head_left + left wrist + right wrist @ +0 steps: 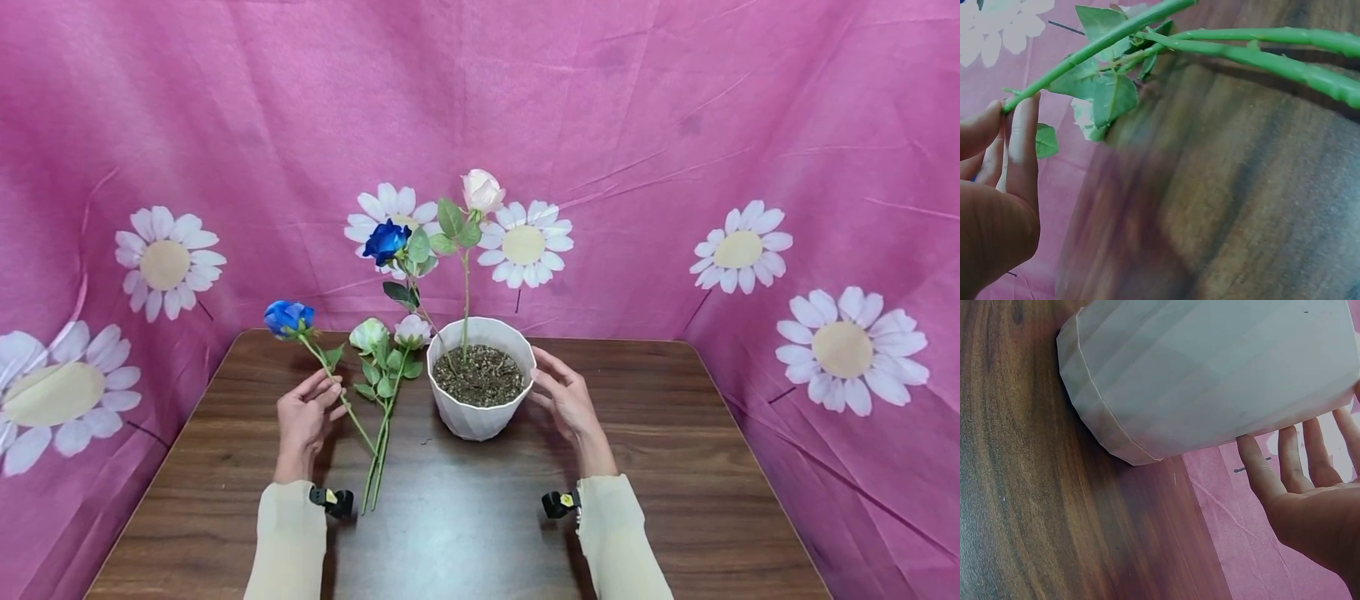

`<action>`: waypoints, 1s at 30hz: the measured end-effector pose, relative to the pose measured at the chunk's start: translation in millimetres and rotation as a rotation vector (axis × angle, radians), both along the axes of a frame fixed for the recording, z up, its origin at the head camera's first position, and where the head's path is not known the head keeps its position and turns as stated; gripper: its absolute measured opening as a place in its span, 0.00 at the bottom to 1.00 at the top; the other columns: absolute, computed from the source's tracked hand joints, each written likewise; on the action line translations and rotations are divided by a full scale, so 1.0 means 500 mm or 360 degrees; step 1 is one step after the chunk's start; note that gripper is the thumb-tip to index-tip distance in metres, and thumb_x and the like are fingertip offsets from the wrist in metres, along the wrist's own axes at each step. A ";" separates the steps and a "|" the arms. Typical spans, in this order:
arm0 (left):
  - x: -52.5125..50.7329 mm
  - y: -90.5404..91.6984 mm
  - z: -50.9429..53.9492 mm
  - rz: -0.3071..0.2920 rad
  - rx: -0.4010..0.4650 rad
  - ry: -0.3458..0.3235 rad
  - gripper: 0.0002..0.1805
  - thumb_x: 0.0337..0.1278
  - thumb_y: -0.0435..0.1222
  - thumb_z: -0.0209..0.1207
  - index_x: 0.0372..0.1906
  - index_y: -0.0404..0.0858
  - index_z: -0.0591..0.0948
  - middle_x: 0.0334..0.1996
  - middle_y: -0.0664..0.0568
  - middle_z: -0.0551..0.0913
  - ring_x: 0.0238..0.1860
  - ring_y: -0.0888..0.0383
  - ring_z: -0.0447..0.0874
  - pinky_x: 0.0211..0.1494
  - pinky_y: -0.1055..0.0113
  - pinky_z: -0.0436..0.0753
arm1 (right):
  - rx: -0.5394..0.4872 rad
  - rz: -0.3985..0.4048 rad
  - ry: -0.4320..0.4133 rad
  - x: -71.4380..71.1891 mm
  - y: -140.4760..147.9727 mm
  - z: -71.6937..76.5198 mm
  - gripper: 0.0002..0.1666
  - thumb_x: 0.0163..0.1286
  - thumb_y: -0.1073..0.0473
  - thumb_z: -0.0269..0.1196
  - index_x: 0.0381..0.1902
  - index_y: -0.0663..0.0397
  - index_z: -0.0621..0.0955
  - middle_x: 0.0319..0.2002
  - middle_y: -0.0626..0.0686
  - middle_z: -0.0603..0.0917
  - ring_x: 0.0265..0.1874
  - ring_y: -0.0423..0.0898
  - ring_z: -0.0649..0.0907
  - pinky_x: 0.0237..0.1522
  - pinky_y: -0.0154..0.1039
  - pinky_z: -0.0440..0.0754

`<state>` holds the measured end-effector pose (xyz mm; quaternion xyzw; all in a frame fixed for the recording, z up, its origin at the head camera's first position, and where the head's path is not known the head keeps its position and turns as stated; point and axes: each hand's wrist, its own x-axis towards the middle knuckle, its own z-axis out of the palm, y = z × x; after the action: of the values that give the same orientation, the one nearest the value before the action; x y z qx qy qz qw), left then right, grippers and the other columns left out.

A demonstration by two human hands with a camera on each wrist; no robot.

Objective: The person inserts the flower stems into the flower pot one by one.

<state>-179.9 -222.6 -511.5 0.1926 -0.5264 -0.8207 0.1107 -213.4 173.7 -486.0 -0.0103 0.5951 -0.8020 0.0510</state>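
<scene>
With thumb and fingers my left hand (307, 415) pinches the stem of a blue rose (289, 319), its bloom leaning up to the left. In the left wrist view the green stem (1097, 47) runs from the fingertips across the other stems. My right hand (567, 402) touches the right side of a white faceted pot (476, 421); in the right wrist view its fingertips (1249, 447) rest against the wall. Dark soil (480, 377) fills the pot. A pale pink rose (482, 191) stands upright in it, and a second blue rose (387, 242) tilts left from it.
A greenish-white rose (369, 335) and a pale pinkish rose (412, 331) lie on the wooden table (675, 467), left of the pot, stems towards me. Behind the table hangs a pink cloth (630, 125) printed with daisies. Each wrist wears a small black camera (341, 502).
</scene>
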 end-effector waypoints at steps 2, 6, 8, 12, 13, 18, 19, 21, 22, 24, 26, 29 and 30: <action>-0.002 0.001 0.007 0.0010 0.0002 0.0012 0.30 0.64 0.17 0.58 0.70 0.23 0.67 0.32 0.57 0.89 0.30 0.62 0.88 0.28 0.68 0.88 | 0.0000 0.0003 -0.0010 0.000 0.001 0.001 0.32 0.73 0.68 0.61 0.72 0.66 0.69 0.62 0.59 0.76 0.50 0.48 0.83 0.56 0.52 0.83; -0.003 0.006 0.018 -0.0007 -0.0001 0.0030 0.29 0.64 0.17 0.57 0.70 0.23 0.67 0.32 0.57 0.89 0.31 0.62 0.88 0.29 0.68 0.88 | 0.0020 0.0016 -0.0014 0.000 0.003 0.003 0.32 0.73 0.68 0.62 0.72 0.65 0.69 0.62 0.59 0.76 0.51 0.49 0.83 0.55 0.53 0.84; -0.005 0.010 0.024 -0.0030 -0.0026 0.0060 0.28 0.65 0.18 0.57 0.69 0.22 0.67 0.32 0.57 0.89 0.32 0.62 0.88 0.31 0.67 0.88 | 0.0019 0.0006 -0.0003 -0.001 0.004 0.004 0.32 0.72 0.69 0.61 0.72 0.65 0.70 0.62 0.59 0.76 0.50 0.48 0.83 0.54 0.53 0.84; -0.007 0.016 0.035 -0.0024 -0.0030 0.0126 0.25 0.64 0.17 0.57 0.66 0.23 0.72 0.33 0.55 0.89 0.33 0.60 0.89 0.32 0.65 0.89 | 0.0019 0.0013 0.0001 -0.003 0.006 0.003 0.31 0.73 0.69 0.61 0.72 0.66 0.69 0.61 0.59 0.76 0.50 0.48 0.83 0.54 0.52 0.85; -0.007 0.017 0.038 -0.0013 -0.0025 0.0140 0.24 0.64 0.17 0.57 0.65 0.23 0.72 0.33 0.55 0.89 0.33 0.60 0.89 0.32 0.65 0.89 | 0.0016 0.0021 0.0000 -0.004 0.006 0.004 0.31 0.73 0.69 0.61 0.72 0.67 0.68 0.61 0.59 0.76 0.50 0.48 0.83 0.54 0.52 0.85; -0.009 0.022 0.053 0.0013 -0.0053 0.0212 0.23 0.65 0.16 0.55 0.64 0.21 0.72 0.33 0.53 0.88 0.32 0.60 0.88 0.32 0.66 0.89 | -0.0011 0.0041 0.0012 -0.004 0.003 0.008 0.32 0.73 0.68 0.61 0.72 0.67 0.68 0.63 0.60 0.76 0.51 0.48 0.82 0.52 0.53 0.85; -0.010 0.024 0.056 0.0011 -0.0058 0.0219 0.23 0.65 0.17 0.55 0.64 0.20 0.72 0.33 0.53 0.88 0.32 0.60 0.88 0.32 0.66 0.89 | -0.0018 0.0038 0.0007 -0.005 0.002 0.008 0.31 0.73 0.68 0.61 0.72 0.68 0.68 0.62 0.60 0.75 0.51 0.48 0.82 0.51 0.53 0.86; -0.011 0.027 0.063 0.0023 -0.0053 0.0229 0.22 0.65 0.16 0.55 0.64 0.20 0.72 0.33 0.52 0.87 0.32 0.60 0.87 0.32 0.66 0.89 | -0.0024 0.0030 -0.0016 -0.005 0.003 0.006 0.31 0.73 0.68 0.61 0.72 0.68 0.69 0.62 0.59 0.75 0.52 0.48 0.82 0.50 0.53 0.86; -0.013 0.029 0.065 0.0038 -0.0043 0.0231 0.22 0.65 0.16 0.54 0.64 0.19 0.72 0.33 0.52 0.87 0.31 0.60 0.87 0.32 0.66 0.89 | -0.0018 0.0031 -0.0027 -0.005 0.003 0.006 0.31 0.74 0.67 0.61 0.72 0.68 0.68 0.62 0.59 0.75 0.52 0.47 0.82 0.51 0.54 0.86; -0.015 0.031 0.070 0.0061 -0.0027 0.0243 0.22 0.65 0.16 0.54 0.63 0.19 0.72 0.33 0.51 0.87 0.31 0.60 0.87 0.32 0.65 0.89 | -0.0006 0.0024 -0.0043 -0.005 0.002 0.006 0.31 0.74 0.67 0.61 0.72 0.68 0.69 0.61 0.59 0.75 0.51 0.48 0.82 0.52 0.57 0.84; -0.017 0.034 0.074 0.0084 -0.0022 0.0260 0.21 0.65 0.16 0.54 0.63 0.19 0.72 0.33 0.51 0.87 0.31 0.60 0.88 0.32 0.65 0.89 | 0.0015 0.0017 -0.0047 -0.005 0.001 0.007 0.30 0.74 0.67 0.61 0.72 0.67 0.69 0.61 0.61 0.75 0.51 0.50 0.82 0.53 0.61 0.83; -0.019 0.039 0.081 0.0121 -0.0016 0.0291 0.21 0.65 0.16 0.54 0.62 0.19 0.73 0.33 0.50 0.87 0.31 0.59 0.88 0.31 0.66 0.88 | 0.0038 0.0010 -0.0048 -0.005 -0.002 0.010 0.30 0.74 0.67 0.60 0.72 0.64 0.70 0.63 0.62 0.75 0.52 0.52 0.82 0.55 0.64 0.81; -0.019 0.040 0.084 0.0128 -0.0020 0.0305 0.21 0.65 0.16 0.54 0.62 0.19 0.73 0.33 0.50 0.87 0.31 0.59 0.88 0.30 0.67 0.88 | 0.0042 0.0004 -0.0051 -0.005 -0.002 0.011 0.30 0.73 0.67 0.60 0.72 0.64 0.70 0.63 0.63 0.75 0.52 0.52 0.82 0.55 0.65 0.80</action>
<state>-189.4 -202.5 -469.4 0.1334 -0.5105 -0.8269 0.1945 -215.9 172.5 -480.4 0.0026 0.6047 -0.7941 0.0615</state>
